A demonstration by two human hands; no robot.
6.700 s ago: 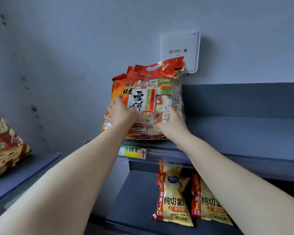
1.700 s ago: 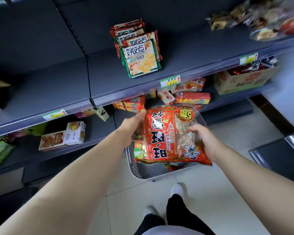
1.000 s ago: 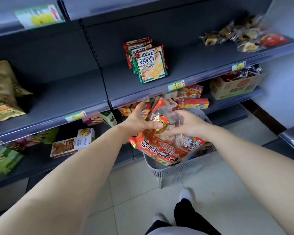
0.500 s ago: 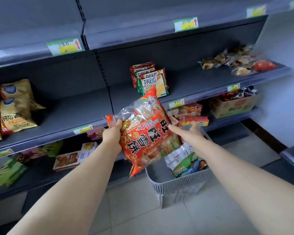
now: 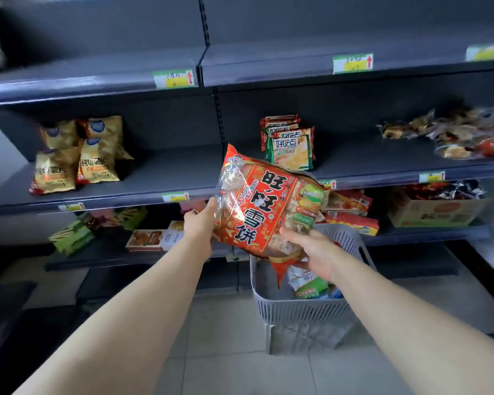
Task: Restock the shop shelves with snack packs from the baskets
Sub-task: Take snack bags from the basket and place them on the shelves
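Observation:
A big red rice-cracker pack hangs in the air in front of the dark shelves, tilted with its top to the upper left. My left hand grips its left edge. My right hand holds its lower right corner from underneath. Below it a grey slatted basket stands on the floor with a few snack packs inside. The middle shelf behind the pack has bare room between the yellow chip bags and the green cracker packs.
The top shelf carries price tags. Wrapped pastries lie on the middle shelf at the right. The lower shelf holds a cardboard box, red packs and small boxes. Pale floor tiles lie in front.
Both hands lifted the red pack out of the basket and turned it upright. My right hand, loose beside it half a second ago, now holds its lower corner. The view has tilted upward.

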